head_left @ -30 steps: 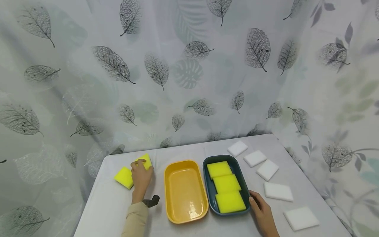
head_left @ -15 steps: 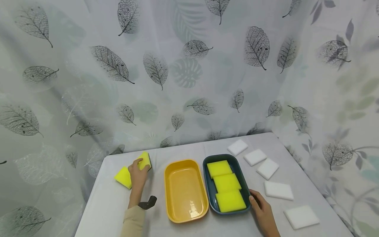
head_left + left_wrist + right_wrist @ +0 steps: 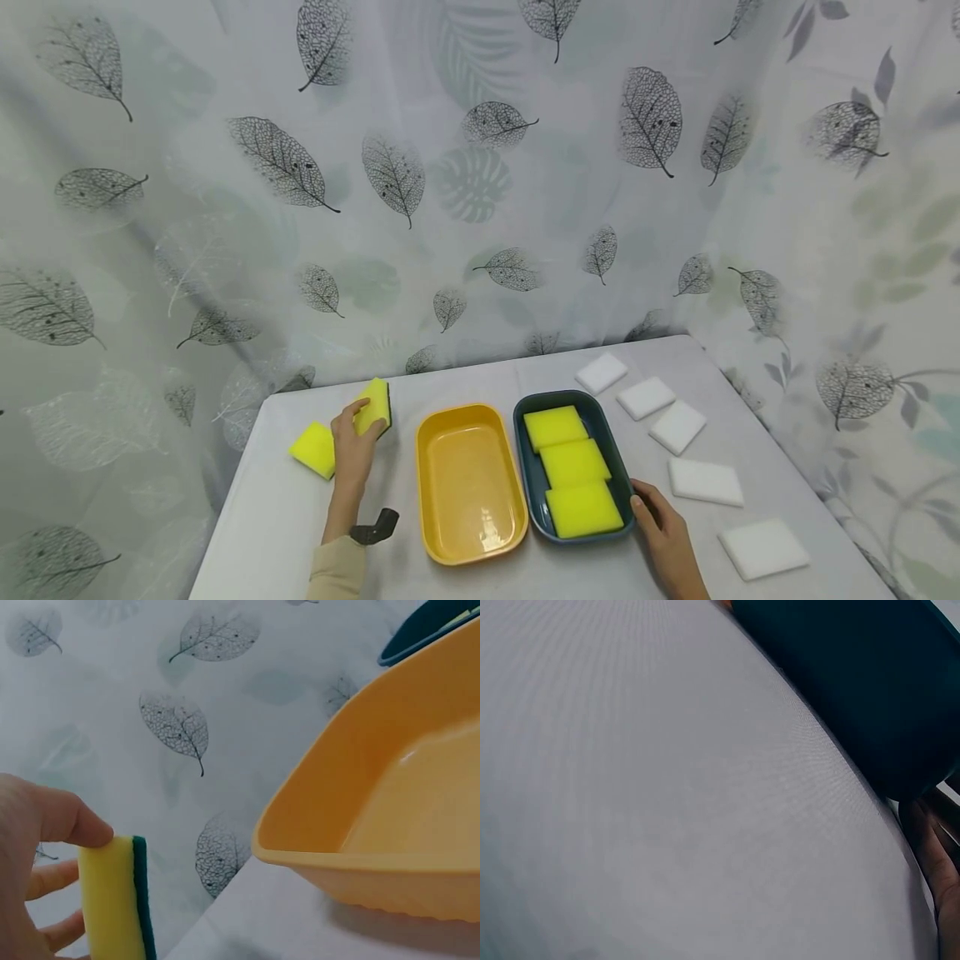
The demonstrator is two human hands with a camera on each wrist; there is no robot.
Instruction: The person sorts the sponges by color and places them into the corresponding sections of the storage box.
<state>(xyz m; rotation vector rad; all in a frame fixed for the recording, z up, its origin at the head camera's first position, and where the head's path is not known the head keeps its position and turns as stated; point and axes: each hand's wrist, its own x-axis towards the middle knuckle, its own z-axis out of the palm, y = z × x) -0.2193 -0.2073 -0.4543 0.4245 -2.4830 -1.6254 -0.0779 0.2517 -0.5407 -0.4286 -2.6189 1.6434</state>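
Observation:
My left hand point(image 3: 354, 443) pinches a yellow sponge point(image 3: 375, 404) with a dark green scouring side. In the left wrist view the sponge point(image 3: 112, 900) stands on edge between thumb and fingers, its green layer facing the yellow-orange tray. A second yellow sponge point(image 3: 315, 450) lies on the table just left of that hand. My right hand point(image 3: 663, 533) rests against the right side of the dark blue tray point(image 3: 536, 508), its thumb and fingers touching the wall. Inside that tray several yellow sponges point(image 3: 576, 463) lie in an overlapping row. The right wrist view shows the tray's outer wall point(image 3: 855, 690) and part of the fingers.
Between the left hand and the blue tray stands a yellow-orange tray point(image 3: 468, 483) with a bare bottom. Several white foam blocks point(image 3: 705, 482) lie along the table's right side. A leaf-print curtain point(image 3: 480, 208) hangs behind the white-covered table point(image 3: 255, 517).
The left hand has lifted the sponge from the table, tilted it up on edge and shifted it slightly right. The right hand has stayed at the blue tray.

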